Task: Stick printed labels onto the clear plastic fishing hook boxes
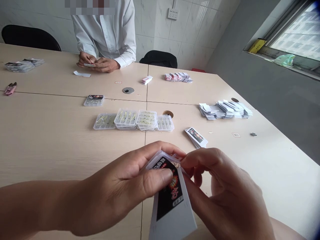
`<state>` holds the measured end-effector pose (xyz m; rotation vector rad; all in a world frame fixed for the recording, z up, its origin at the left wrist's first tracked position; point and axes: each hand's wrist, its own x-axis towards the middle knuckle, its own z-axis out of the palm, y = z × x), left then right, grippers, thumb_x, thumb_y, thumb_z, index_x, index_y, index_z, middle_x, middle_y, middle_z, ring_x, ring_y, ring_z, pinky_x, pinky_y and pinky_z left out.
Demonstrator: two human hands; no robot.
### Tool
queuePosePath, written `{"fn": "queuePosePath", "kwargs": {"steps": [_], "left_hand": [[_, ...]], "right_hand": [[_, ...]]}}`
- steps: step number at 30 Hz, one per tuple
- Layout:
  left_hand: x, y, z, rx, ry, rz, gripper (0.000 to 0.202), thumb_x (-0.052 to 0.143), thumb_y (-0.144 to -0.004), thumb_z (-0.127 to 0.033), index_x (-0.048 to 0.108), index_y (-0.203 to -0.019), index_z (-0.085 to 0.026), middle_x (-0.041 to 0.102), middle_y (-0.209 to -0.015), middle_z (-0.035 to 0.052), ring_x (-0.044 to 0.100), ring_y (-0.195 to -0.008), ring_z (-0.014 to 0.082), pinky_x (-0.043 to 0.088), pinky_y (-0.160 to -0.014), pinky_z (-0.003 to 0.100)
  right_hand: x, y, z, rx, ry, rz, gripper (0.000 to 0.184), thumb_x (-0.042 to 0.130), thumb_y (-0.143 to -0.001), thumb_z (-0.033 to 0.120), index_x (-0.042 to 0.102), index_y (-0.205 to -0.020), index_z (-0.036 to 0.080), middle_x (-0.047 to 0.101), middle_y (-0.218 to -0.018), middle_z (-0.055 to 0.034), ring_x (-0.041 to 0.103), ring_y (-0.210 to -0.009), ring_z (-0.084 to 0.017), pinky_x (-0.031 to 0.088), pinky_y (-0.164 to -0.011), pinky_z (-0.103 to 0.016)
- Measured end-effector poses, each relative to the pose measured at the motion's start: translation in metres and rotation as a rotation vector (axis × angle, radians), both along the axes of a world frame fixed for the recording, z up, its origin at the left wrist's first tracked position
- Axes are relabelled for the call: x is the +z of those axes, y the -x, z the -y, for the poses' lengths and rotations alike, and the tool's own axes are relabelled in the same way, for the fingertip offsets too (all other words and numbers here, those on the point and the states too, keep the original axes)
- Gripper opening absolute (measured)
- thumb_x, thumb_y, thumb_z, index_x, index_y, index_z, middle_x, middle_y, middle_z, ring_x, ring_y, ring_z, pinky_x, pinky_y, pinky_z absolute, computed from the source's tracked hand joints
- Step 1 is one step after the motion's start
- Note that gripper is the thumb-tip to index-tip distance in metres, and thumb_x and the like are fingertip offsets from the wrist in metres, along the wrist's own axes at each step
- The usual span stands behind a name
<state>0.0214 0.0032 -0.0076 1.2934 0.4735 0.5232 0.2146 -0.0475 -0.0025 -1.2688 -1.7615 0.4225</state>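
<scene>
Both my hands are raised above the table's near edge. My left hand (120, 188) grips a white card with a black printed label (170, 203), its thumb pressed on the label. At the card's top edge sits a thin piece of clear plastic (161, 159), and my right hand (222, 190) pinches it between thumb and fingers. The hands touch each other's work at that edge. Part of the card is hidden behind my fingers.
Clear plastic boxes of small pale items (132, 119) stand ahead on the pale wooden table (50, 133). A printed card stack (196, 137) lies nearer right, white papers (225, 110) beyond it. Across the table, a co-worker's hands (97, 62) hold a card.
</scene>
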Motion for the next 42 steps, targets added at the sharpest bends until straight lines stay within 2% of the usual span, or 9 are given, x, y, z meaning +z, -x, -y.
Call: {"fn": "queuePosePath", "kwargs": {"steps": [10, 20, 25, 33, 37, 42], "left_hand": [[-0.002, -0.002, 0.0043, 0.052, -0.04, -0.012, 0.024, 0.055, -0.108, -0.034, 0.066, -0.127, -0.042, 0.069, -0.104, -0.0041, 0.06, -0.117, 0.0159, 0.051, -0.091, 0.018], [-0.0031, 0.0003, 0.0043, 0.062, -0.067, -0.011, 0.025, 0.055, -0.107, -0.035, 0.067, -0.128, -0.042, 0.073, -0.111, -0.0052, 0.063, -0.113, 0.017, 0.052, -0.093, 0.02], [-0.0042, 0.0006, 0.003, 0.051, -0.071, -0.012, 0.026, 0.055, -0.107, -0.033, 0.066, -0.129, -0.044, 0.073, -0.113, -0.0073, 0.064, -0.111, 0.0149, 0.052, -0.092, 0.018], [-0.0054, 0.0004, 0.0013, 0.07, -0.071, -0.01, 0.026, 0.057, -0.106, -0.032, 0.066, -0.128, -0.043, 0.071, -0.12, -0.0068, 0.065, -0.11, 0.0164, 0.053, -0.094, 0.02], [-0.0023, -0.0004, 0.0034, 0.056, -0.051, -0.001, 0.026, 0.057, -0.106, -0.032, 0.066, -0.127, -0.044, 0.071, -0.119, -0.0068, 0.066, -0.108, 0.016, 0.053, -0.093, 0.02], [-0.0028, 0.0021, 0.0043, 0.044, -0.052, -0.016, 0.027, 0.058, -0.106, -0.032, 0.064, -0.128, -0.045, 0.07, -0.123, -0.0058, 0.066, -0.107, 0.0165, 0.055, -0.086, 0.022]], "right_hand": [[0.0035, -0.0001, -0.0004, -0.002, -0.019, 0.011, 0.016, 0.063, -0.084, 0.01, 0.057, -0.083, 0.025, 0.068, -0.069, 0.0086, 0.061, -0.056, -0.004, 0.05, -0.049, -0.011], [0.0027, 0.0007, 0.0, -0.031, 0.024, -0.015, 0.018, 0.061, -0.083, 0.01, 0.053, -0.078, 0.026, 0.066, -0.065, 0.0092, 0.06, -0.054, -0.004, 0.047, -0.044, -0.008], [0.0028, 0.0005, -0.0005, -0.028, 0.01, -0.007, 0.017, 0.061, -0.083, 0.01, 0.055, -0.079, 0.026, 0.067, -0.066, 0.0089, 0.061, -0.054, -0.004, 0.05, -0.047, -0.009], [0.0002, -0.0021, 0.003, -0.018, 0.024, 0.058, 0.019, 0.064, -0.084, 0.01, 0.057, -0.085, 0.027, 0.067, -0.071, 0.0068, 0.062, -0.058, -0.007, 0.053, -0.049, -0.011], [0.002, -0.0015, 0.0012, -0.037, 0.005, 0.023, 0.019, 0.062, -0.083, 0.01, 0.054, -0.079, 0.026, 0.066, -0.067, 0.0072, 0.06, -0.053, -0.006, 0.049, -0.043, -0.01], [0.0024, 0.0004, 0.0021, -0.046, -0.006, 0.042, 0.018, 0.063, -0.082, 0.009, 0.056, -0.08, 0.026, 0.066, -0.067, 0.0083, 0.06, -0.054, -0.005, 0.051, -0.047, -0.009]]}}
